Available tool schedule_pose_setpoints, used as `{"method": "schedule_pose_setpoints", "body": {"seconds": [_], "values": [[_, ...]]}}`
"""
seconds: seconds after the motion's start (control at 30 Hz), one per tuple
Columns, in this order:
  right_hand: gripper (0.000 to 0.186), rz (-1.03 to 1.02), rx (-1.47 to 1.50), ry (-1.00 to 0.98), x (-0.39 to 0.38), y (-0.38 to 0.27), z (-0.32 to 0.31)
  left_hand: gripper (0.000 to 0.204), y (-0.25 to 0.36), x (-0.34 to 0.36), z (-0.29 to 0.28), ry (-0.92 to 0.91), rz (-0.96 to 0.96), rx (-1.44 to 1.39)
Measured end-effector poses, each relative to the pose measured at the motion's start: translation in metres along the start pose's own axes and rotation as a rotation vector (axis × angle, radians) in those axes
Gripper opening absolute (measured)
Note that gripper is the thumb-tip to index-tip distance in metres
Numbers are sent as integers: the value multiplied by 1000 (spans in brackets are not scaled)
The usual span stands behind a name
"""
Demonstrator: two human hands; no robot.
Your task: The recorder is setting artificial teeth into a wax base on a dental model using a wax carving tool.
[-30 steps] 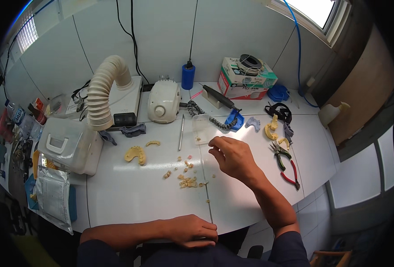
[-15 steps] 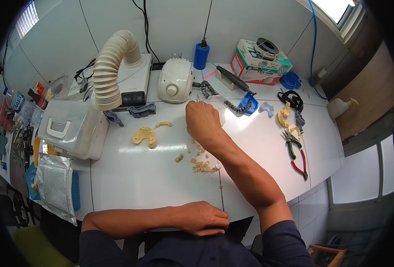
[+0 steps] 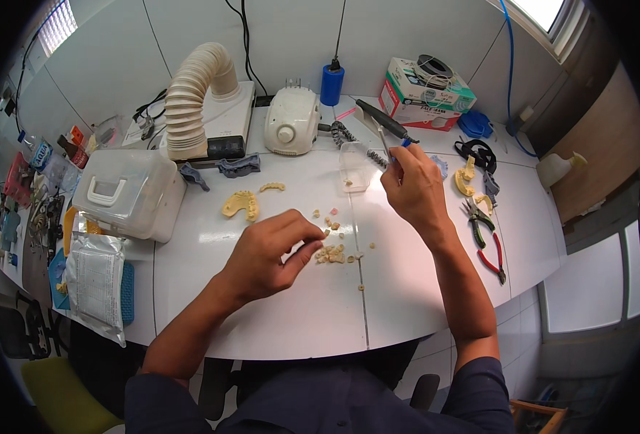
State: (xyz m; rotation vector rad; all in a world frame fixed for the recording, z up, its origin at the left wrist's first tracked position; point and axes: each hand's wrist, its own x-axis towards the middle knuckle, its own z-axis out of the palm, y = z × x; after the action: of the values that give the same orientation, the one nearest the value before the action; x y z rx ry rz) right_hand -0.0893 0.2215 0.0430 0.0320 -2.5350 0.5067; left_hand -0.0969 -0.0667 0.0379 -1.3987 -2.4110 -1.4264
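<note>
Cream-coloured pieces [image 3: 330, 254] mostly lie loose at frame centre, very few in the clear tray [image 3: 357, 170] above, as the right hand [image 3: 415, 184] pinches a slim metal tool [image 3: 384, 143] and the left hand [image 3: 268, 252] curls beside them, its grip unclear.

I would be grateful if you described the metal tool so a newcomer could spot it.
Over the white table, find the person's right hand. The metal tool sticks up from it; unlike the dark handpiece behind, it is slim, silvery and held.
</note>
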Motion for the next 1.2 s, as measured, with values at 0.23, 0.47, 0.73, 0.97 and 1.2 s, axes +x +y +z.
{"method": "schedule_pose_setpoints", "body": {"seconds": [0.23,0.47,0.73,0.97,1.2], "values": [[20,-48,200,52,-42,39,-5,17,-8,0,46,-31,-1,183],[25,39,488,40,-50,27,5,23,0,3,63,-127,-14,326],[19,-11,510,44,-55,13,1,23,-6,-1,67,-118,65,317],[23,-307,460,-149,-81,-24,-14,23,-14,-33,27,-107,-38,15],[19,-249,620,-585,-111,-54,-18,16,-21,-49,20,-113,-218,-241]]}}
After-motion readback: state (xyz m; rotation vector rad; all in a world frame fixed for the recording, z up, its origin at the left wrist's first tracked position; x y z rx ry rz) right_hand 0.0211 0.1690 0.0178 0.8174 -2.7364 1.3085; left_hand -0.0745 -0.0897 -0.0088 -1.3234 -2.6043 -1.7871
